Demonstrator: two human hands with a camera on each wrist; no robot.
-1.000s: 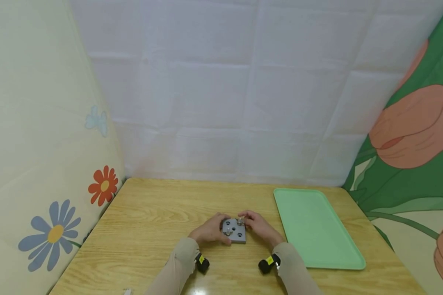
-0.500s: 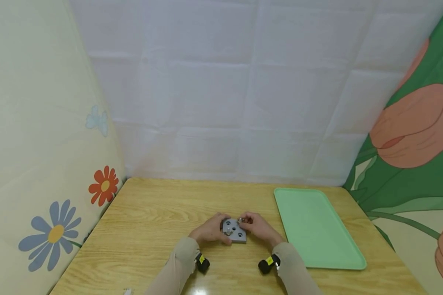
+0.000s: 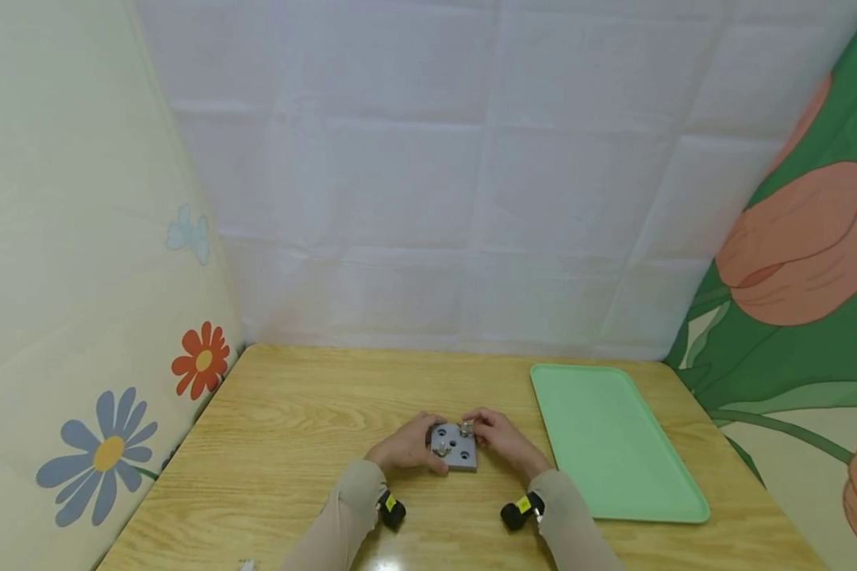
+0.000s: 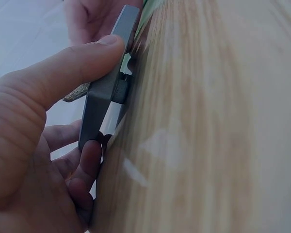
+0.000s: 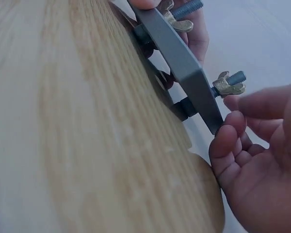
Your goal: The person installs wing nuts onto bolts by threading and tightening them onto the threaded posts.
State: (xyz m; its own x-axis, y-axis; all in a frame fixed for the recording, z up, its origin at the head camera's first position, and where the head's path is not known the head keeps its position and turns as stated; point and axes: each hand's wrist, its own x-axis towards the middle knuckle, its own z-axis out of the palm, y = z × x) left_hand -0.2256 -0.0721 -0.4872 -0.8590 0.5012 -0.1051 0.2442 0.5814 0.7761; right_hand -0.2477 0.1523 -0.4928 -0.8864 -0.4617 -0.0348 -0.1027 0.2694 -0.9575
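A grey metal plate (image 3: pixel 454 456) with several holes lies near the middle of the table, raised slightly on bolt heads under it. My left hand (image 3: pixel 405 446) grips its left side, thumb on the near edge and fingers round the far side. One wing nut (image 5: pixel 229 86) sits on an upright threaded bolt (image 5: pixel 237 76) at the plate's far right corner. Curled fingers of my right hand (image 3: pixel 505 441) are at this nut, fingertips against its lower wing. A second wing nut (image 3: pixel 441 450) is on another bolt near the left hand.
A light green tray (image 3: pixel 617 444) lies to the right on the wooden table (image 3: pixel 314 396). A small pale object (image 3: pixel 247 565) shows at the front left edge, too cut off to identify. White cloth (image 3: pixel 428 198) hangs behind the table.
My right fingers closed in over the far right wing nut, then drew back to the right, leaving more of it visible. The left hand and the plate stay in place.
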